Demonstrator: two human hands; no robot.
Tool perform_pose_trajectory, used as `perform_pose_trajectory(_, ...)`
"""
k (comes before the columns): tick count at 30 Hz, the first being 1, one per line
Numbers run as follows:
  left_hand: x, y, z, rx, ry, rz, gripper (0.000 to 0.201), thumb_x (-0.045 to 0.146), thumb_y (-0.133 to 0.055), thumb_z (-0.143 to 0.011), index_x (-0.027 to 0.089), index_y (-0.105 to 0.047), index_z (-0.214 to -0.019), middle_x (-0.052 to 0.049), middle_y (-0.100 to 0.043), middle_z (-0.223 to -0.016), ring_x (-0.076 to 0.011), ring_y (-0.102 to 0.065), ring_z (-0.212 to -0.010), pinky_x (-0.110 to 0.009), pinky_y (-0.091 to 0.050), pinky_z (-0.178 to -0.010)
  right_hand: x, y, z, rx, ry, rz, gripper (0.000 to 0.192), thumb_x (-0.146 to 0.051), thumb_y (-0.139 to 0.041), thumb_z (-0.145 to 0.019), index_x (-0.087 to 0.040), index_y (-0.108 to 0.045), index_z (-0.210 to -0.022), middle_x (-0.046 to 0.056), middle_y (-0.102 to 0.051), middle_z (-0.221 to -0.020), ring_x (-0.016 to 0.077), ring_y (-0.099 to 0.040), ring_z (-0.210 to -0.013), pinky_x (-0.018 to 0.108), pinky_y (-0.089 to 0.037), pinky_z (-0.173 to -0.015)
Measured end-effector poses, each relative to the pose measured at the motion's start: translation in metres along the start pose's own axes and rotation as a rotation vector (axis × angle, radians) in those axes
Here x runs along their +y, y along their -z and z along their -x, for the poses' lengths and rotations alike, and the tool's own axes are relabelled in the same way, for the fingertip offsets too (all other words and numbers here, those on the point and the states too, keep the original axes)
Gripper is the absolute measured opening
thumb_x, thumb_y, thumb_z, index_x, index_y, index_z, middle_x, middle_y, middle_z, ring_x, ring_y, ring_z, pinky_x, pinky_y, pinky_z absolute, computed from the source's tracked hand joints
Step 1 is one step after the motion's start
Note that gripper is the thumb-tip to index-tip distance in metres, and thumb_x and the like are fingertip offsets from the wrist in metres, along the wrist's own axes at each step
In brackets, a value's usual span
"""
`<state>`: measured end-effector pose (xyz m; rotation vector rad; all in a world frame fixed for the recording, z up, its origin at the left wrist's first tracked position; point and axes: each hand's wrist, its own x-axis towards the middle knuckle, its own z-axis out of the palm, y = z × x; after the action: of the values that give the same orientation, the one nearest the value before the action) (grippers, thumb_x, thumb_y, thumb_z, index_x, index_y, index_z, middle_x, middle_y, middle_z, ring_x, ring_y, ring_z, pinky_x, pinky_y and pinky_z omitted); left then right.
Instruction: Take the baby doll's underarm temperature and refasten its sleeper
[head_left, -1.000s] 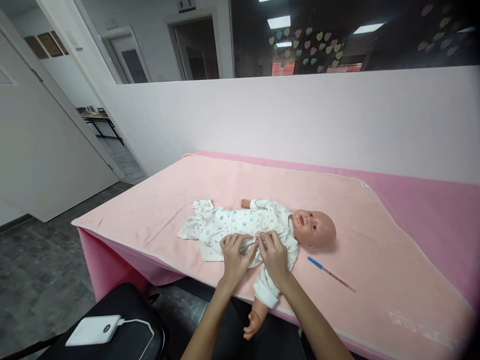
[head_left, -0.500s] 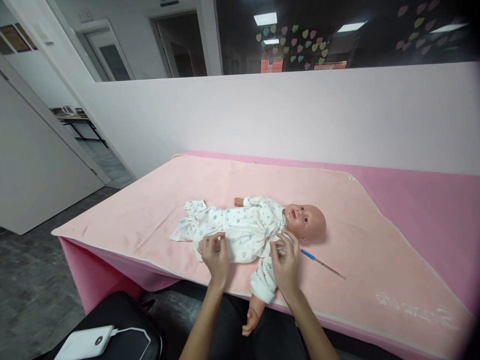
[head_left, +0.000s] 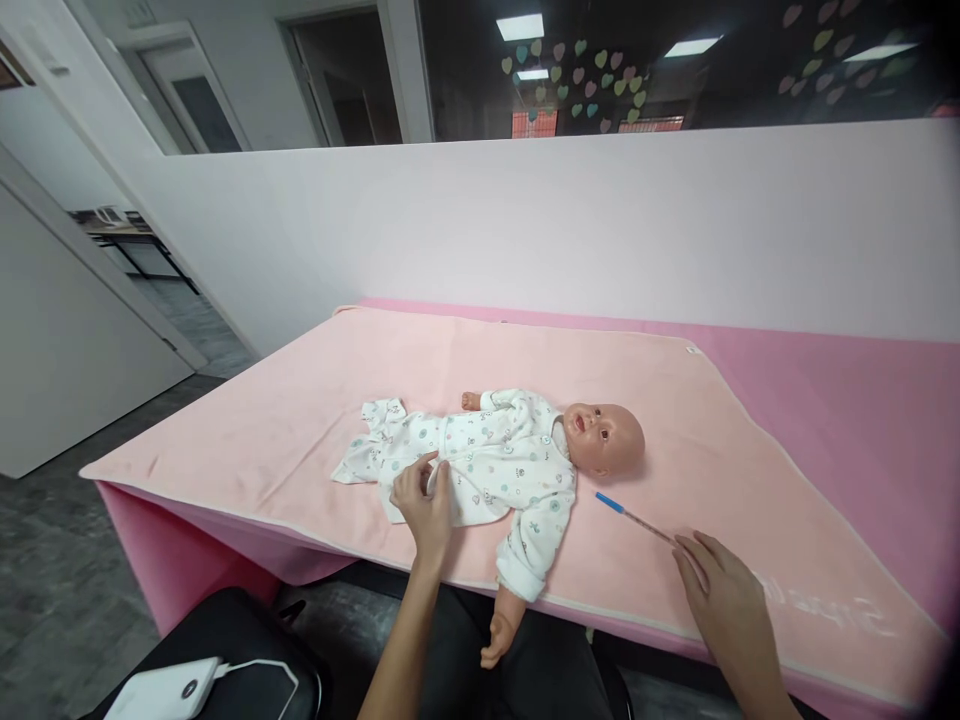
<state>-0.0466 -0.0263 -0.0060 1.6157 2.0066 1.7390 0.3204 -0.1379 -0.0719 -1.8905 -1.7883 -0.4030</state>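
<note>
A baby doll (head_left: pixel 600 438) lies on its back, head to the right, in a white printed outfit (head_left: pixel 487 462). My left hand (head_left: pixel 424 505) rests at the near side of the outfit's lower part, fingers loosely curled and the thumb apart from them; nothing shows in it. Beside the doll's near shoulder lies a thin rod with a blue end (head_left: pixel 609 502), its kind too small to tell. My right hand (head_left: pixel 724 590) has its thumb and fingertips closed at the rod's far right tip. One doll hand (head_left: pixel 502 630) hangs over the table's front edge.
A pale pink blanket (head_left: pixel 262 400) covers the table over a darker pink cloth (head_left: pixel 862 400). A white wall (head_left: pixel 562 230) stands behind. At lower left, a white power bank (head_left: pixel 161 690) with a cable sits on a black seat (head_left: pixel 225 620).
My right hand has left the front of the doll's outfit and moved right to the rod's tip. My left hand stays by the lower outfit. The view has shifted slightly.
</note>
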Motion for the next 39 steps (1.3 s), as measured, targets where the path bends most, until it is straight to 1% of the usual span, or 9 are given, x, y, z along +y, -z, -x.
perform_pose_trajectory(5,0.002,0.001,0.003,0.02,-0.064,-0.063,0.018,0.032,-0.05,-0.084,0.023,-0.059,-0.096,-0.005,-0.059,-0.097,-0.0224,-0.049,-0.098,-0.041,-0.031,-0.091,-0.012,0.009,-0.008,-0.056,-0.076,-0.064,0.039,-0.042,-0.035,-0.088,-0.016,-0.064,-0.087,0.012,-0.066,-0.095,0.0262,-0.059,-0.095,0.041,-0.046,-0.082)
perform_pose_trajectory(9,0.006,0.0,0.009,-0.059,-0.203,-0.124,0.017,0.024,-0.049,-0.084,0.023,-0.061,-0.096,-0.006,-0.058,-0.104,-0.0236,-0.048,-0.104,-0.042,-0.027,-0.094,-0.028,0.037,-0.022,-0.126,-0.263,-0.189,0.034,-0.046,-0.039,-0.087,-0.02,-0.061,-0.088,0.006,-0.068,-0.09,0.0226,-0.062,-0.082,0.034,-0.047,-0.07)
perform_pose_trajectory(15,0.008,-0.001,0.009,-0.2,-0.255,-0.122,0.02,0.021,-0.045,-0.086,0.025,-0.062,-0.097,-0.004,-0.06,-0.106,-0.0224,-0.048,-0.108,-0.041,-0.026,-0.094,-0.056,0.075,-0.048,0.033,-0.41,-0.236,0.036,-0.053,-0.043,-0.082,-0.023,-0.06,-0.085,0.005,-0.068,-0.085,0.0223,-0.064,-0.075,0.03,-0.045,-0.061)
perform_pose_trajectory(18,0.007,-0.001,0.008,-0.209,-0.249,-0.113,0.02,0.022,-0.045,-0.086,0.024,-0.062,-0.096,-0.005,-0.061,-0.106,-0.0228,-0.048,-0.107,-0.041,-0.026,-0.094,-0.062,0.075,-0.058,0.008,-0.422,-0.216,0.036,-0.052,-0.042,-0.083,-0.022,-0.06,-0.086,0.004,-0.067,-0.077,0.0195,-0.062,-0.064,0.028,-0.042,-0.055)
perform_pose_trajectory(21,0.007,0.0,0.008,-0.214,-0.243,-0.102,0.019,0.022,-0.046,-0.086,0.024,-0.062,-0.096,-0.004,-0.061,-0.106,-0.0225,-0.049,-0.107,-0.041,-0.027,-0.094,-0.061,0.07,-0.065,-0.011,-0.446,-0.068,0.035,-0.05,-0.039,-0.084,-0.022,-0.06,-0.087,0.003,-0.066,-0.07,0.0178,-0.057,-0.054,0.027,-0.036,-0.048)
perform_pose_trajectory(28,0.006,0.002,0.007,-0.241,-0.187,-0.071,0.018,0.023,-0.047,-0.086,0.025,-0.063,-0.094,-0.002,-0.061,-0.106,-0.0205,-0.049,-0.107,-0.039,-0.026,-0.095,-0.051,0.06,-0.075,-0.018,-0.334,0.046,0.034,-0.043,-0.037,-0.087,-0.018,-0.06,-0.092,0.003,-0.061,-0.063,0.0147,-0.05,-0.047,0.025,-0.027,-0.046)
perform_pose_trajectory(33,0.006,0.003,0.007,-0.259,-0.176,-0.052,0.019,0.022,-0.047,-0.086,0.026,-0.063,-0.094,-0.002,-0.061,-0.107,-0.0203,-0.049,-0.107,-0.039,-0.027,-0.094,-0.054,0.06,-0.086,-0.14,-0.299,0.211,0.03,-0.04,-0.039,-0.086,-0.019,-0.055,-0.07,0.001,-0.049,-0.049,0.0126,-0.036,-0.041,0.025,-0.018,-0.046)
perform_pose_trajectory(36,0.006,0.004,0.007,-0.263,-0.169,-0.043,0.019,0.022,-0.046,-0.086,0.026,-0.063,-0.094,-0.002,-0.061,-0.107,-0.0201,-0.049,-0.107,-0.04,-0.027,-0.094,-0.052,0.072,-0.096,-0.314,-0.343,-0.058,0.035,-0.043,-0.044,-0.083,-0.02,-0.045,-0.056,-0.001,-0.039,-0.044,0.0119,-0.033,-0.042,0.026,-0.019,-0.046)
perform_pose_trajectory(39,0.005,0.005,0.007,-0.264,-0.169,-0.032,0.019,0.022,-0.046,-0.086,0.026,-0.063,-0.094,-0.002,-0.061,-0.107,-0.0202,-0.049,-0.107,-0.04,-0.027,-0.095,-0.043,0.097,-0.1,-0.308,-0.421,-0.689,0.046,-0.053,-0.047,-0.08,-0.022,-0.033,-0.049,-0.003,-0.032,-0.042,0.0109,-0.031,-0.04,0.027,-0.022,-0.044)
